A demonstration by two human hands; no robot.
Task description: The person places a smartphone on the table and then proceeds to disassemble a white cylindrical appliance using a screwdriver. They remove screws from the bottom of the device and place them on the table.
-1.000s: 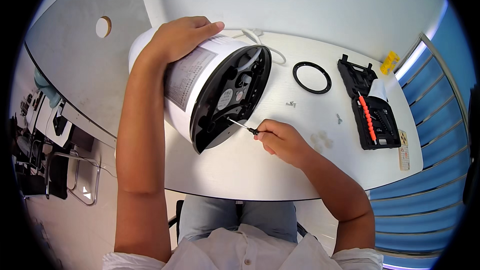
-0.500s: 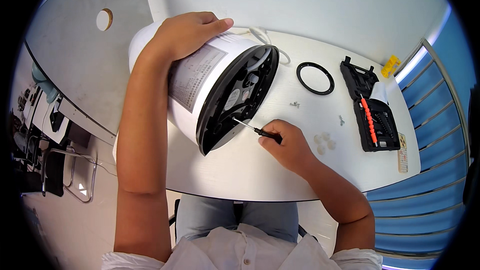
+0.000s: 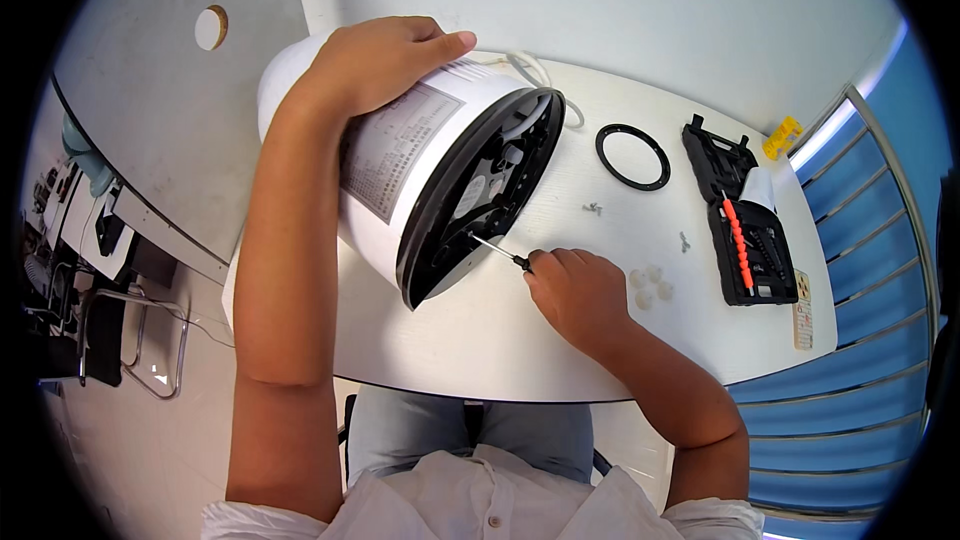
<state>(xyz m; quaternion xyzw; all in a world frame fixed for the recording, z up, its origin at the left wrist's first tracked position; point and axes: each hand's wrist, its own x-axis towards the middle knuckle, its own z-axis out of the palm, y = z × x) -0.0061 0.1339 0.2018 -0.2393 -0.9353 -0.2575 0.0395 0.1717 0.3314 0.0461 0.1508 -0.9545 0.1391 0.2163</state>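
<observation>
A white, rounded electric appliance (image 3: 372, 230) lies on its side, its underside facing right. Inside the black-rimmed base (image 3: 440, 212), wires and dark internal parts show. My left hand (image 3: 385, 60) wraps over the top of the body and holds it, thumb pointing right, some fingers hidden behind. In my closed right hand (image 3: 580, 298) is a screwdriver (image 3: 497, 249) with a thin metal shaft and a black handle, mostly covered by my fingers. Its tip reaches into the lower part of the base; what it touches there is too small to tell.
On the white table (image 3: 480, 350) lie a black ring (image 3: 664, 166), small screws (image 3: 592, 207), more screws (image 3: 685, 241) and several pale round pads (image 3: 643, 297). An opened black tool case (image 3: 735, 275) holds an orange flexible shaft (image 3: 738, 240). Metal railing (image 3: 900, 175) borders the right.
My right hand has turned on the screwdriver, now covering most of its handle with the knuckles up. The tip stays in the base. My left hand still holds the appliance.
</observation>
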